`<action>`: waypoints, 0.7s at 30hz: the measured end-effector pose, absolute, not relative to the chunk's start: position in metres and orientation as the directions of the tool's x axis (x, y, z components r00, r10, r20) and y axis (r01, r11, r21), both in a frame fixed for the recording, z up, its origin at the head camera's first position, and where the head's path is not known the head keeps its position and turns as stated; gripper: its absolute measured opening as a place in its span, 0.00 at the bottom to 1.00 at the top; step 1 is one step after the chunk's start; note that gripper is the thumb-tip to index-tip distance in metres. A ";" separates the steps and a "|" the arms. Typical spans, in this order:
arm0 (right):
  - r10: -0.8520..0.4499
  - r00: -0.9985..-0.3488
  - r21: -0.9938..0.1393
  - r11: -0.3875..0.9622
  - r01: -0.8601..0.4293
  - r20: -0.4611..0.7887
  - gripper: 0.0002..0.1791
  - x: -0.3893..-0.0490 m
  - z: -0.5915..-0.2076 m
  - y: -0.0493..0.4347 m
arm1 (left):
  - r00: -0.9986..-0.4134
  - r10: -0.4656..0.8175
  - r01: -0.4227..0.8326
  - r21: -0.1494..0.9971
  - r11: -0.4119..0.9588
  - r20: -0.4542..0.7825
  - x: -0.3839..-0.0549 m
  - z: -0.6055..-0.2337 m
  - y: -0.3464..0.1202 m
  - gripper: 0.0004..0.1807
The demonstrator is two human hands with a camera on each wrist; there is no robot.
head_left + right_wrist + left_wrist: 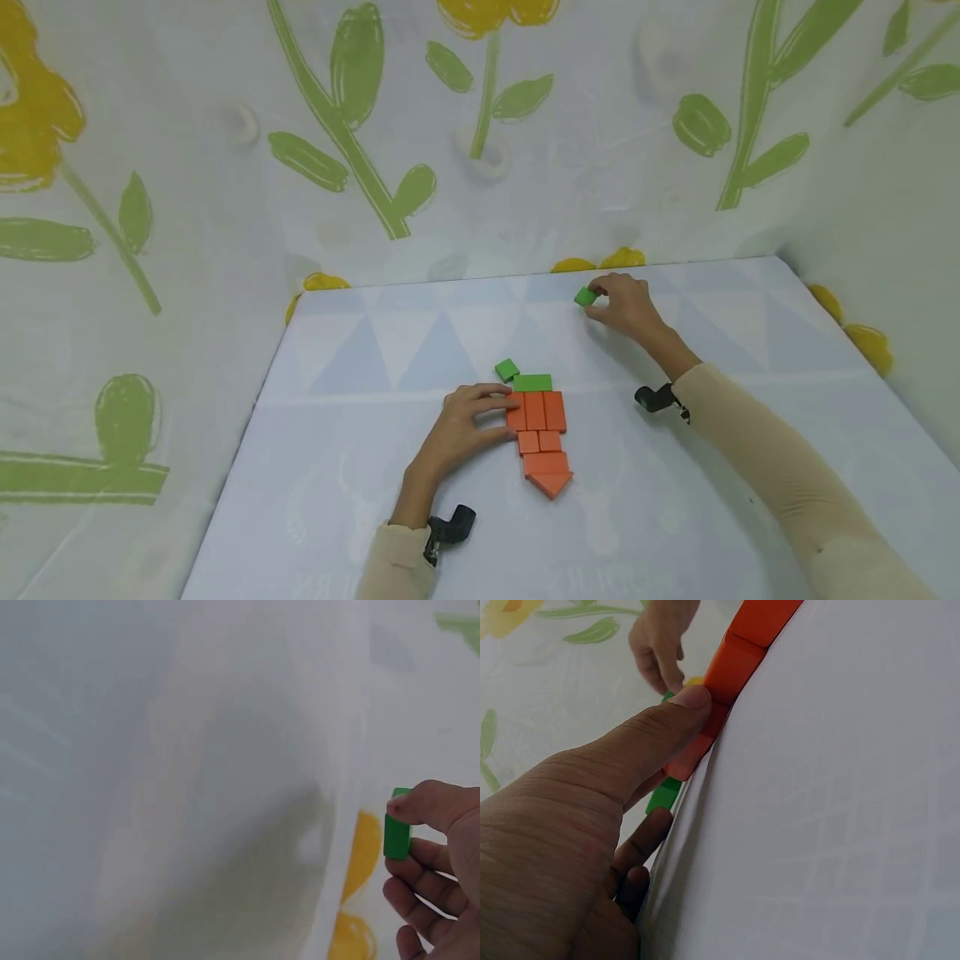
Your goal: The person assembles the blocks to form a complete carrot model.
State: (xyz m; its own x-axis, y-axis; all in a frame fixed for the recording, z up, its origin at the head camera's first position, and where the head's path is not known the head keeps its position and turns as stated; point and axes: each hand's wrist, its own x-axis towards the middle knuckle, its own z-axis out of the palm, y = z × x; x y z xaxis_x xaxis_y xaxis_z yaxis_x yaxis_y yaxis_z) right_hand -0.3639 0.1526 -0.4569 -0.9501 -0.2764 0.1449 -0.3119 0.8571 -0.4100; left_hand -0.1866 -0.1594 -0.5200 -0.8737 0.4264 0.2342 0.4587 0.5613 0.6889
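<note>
My right hand [624,304] pinches a small green block [397,832] between thumb and fingers, over the far part of the table. Close to the middle, my left hand [463,423] rests its fingertips and thumb along the left side of an arrangement of flat orange blocks [535,411]. Three upright orange pieces stand side by side, with smaller ones below and an orange triangle [551,485] pointing toward me at the bottom. A green rectangular block [532,382] lies across the top. Just to its upper left sits a tilted green square block [507,369].
The table [315,500] has a pale cloth with blue-grey triangles near its far edge. Behind and beside it hang white sheets [570,192] printed with yellow flowers and green leaves. Each wrist carries a black camera [453,525].
</note>
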 end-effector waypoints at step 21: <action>-0.476 -0.851 -0.414 0.745 -0.524 0.220 0.18 -0.270 -0.462 0.120 | -0.882 0.417 0.442 0.700 0.561 0.222 -0.184 -0.517 -0.158 0.24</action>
State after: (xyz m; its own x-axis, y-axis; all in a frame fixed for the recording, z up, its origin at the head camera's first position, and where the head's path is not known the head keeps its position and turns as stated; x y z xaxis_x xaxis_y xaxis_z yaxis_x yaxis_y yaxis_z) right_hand -0.2698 0.1205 -0.4619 -0.8511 -0.4764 0.2203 -0.5239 0.7446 -0.4136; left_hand -0.1842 -0.1581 -0.5173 -0.8815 0.4165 0.2223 0.4417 0.5613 0.6999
